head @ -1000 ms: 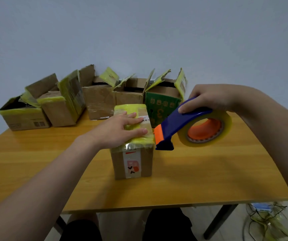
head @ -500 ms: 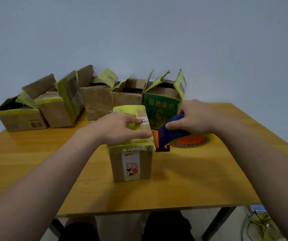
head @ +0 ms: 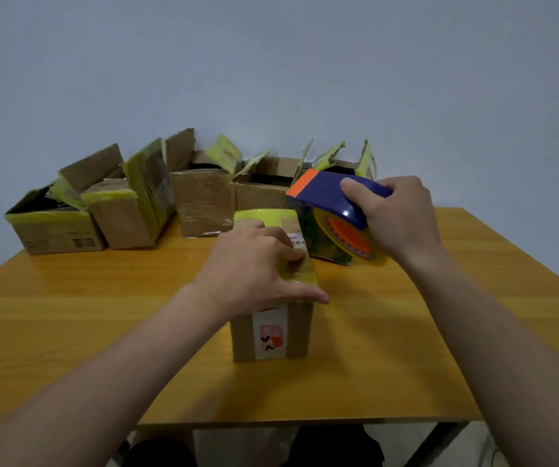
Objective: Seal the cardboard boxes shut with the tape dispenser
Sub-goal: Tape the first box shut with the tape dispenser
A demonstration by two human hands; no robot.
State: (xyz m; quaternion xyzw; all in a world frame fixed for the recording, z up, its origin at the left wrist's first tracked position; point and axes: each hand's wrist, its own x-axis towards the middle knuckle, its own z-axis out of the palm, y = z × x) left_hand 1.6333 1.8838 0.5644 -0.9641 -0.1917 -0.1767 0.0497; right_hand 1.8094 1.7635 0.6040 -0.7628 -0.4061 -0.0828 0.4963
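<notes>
**Dispenser aloft, box held down**

From my remote seat I see the left hand (head: 254, 264) on top of the small box (head: 271, 332). Its fingers (head: 281, 244) are bent and press into the yellow-taped lid, and the thumb lies stretched along the near top edge. The box stands upright on the worktop (head: 406, 348), directly beneath those fingers.

The right hand (head: 399, 217) holds the tape dispenser (head: 325, 193) off the worktop, up and to the right of the left fingers. Its fingers (head: 355, 187) are wrapped round the blue body, and the orange tip points away to the left. Beyond both sets of fingers, the open boxes (head: 204, 197) sit in a row against the wall.
</notes>
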